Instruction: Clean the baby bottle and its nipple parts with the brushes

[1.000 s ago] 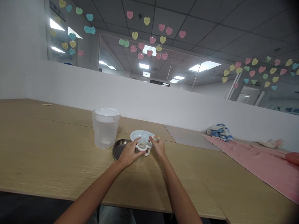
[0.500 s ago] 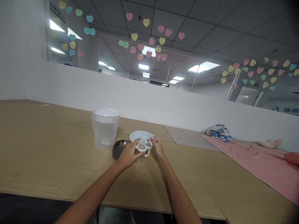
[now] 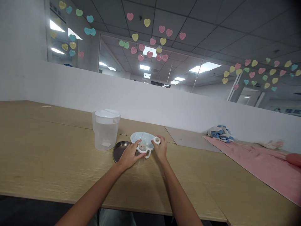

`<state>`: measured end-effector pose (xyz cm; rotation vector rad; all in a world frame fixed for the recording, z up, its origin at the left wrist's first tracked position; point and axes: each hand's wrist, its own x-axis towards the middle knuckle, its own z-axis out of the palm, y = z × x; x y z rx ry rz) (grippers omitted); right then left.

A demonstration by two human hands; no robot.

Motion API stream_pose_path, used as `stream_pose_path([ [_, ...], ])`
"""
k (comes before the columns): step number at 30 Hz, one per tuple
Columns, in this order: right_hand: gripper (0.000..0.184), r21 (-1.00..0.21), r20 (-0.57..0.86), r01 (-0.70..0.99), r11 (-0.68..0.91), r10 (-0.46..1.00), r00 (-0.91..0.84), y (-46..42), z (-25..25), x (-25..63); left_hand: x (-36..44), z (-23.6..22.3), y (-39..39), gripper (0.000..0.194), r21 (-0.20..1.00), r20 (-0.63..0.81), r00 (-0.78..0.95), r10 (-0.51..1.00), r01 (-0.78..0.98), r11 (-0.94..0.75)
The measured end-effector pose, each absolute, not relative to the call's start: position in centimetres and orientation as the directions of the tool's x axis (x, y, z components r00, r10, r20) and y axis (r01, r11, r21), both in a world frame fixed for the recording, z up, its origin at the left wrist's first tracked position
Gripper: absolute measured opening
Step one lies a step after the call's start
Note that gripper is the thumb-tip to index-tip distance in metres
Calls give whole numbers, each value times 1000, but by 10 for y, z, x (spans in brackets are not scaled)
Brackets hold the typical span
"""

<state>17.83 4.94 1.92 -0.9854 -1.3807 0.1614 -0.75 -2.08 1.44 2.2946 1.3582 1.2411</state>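
Observation:
My left hand (image 3: 129, 155) is wrapped round a small clear baby bottle with white handles (image 3: 143, 152) standing on the wooden table (image 3: 58, 160). My right hand (image 3: 160, 148) pinches a small white round cap piece (image 3: 156, 140) just right of the bottle's top. Behind the hands lies a pale blue plate (image 3: 143, 137). A dark round metal lid (image 3: 118, 149) lies flat to the left of the bottle.
A clear plastic pitcher with a white lid (image 3: 105, 128) stands left of the plate. A pink cloth (image 3: 258, 164) covers the table's right side, with a blue-white rag (image 3: 220, 132) at its far end. A white partition wall (image 3: 164, 106) runs behind the table.
My right hand has lifted the white cap piece up and off to the right of the bottle's top. The left hand stays on the bottle.

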Motion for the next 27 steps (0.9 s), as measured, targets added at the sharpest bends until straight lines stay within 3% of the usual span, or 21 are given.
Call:
stream_pose_path([
  [9, 27, -603, 734, 524, 602, 676, 69, 52, 12, 178, -7, 14, -21, 64, 526, 568, 227, 792, 640, -560],
  [17, 22, -633, 717, 488, 601, 692, 78, 50, 12, 177, -8, 10, -18, 63, 515, 585, 231, 777, 634, -577],
  [22, 25, -533, 743, 625, 571, 669, 23, 50, 10, 180, -8, 10, -18, 63, 506, 591, 234, 772, 638, -581],
  [27, 33, -337, 808, 725, 600, 580, -105, 50, 9, 182, -7, 11, -19, 63, 506, 588, 235, 774, 640, -579],
])
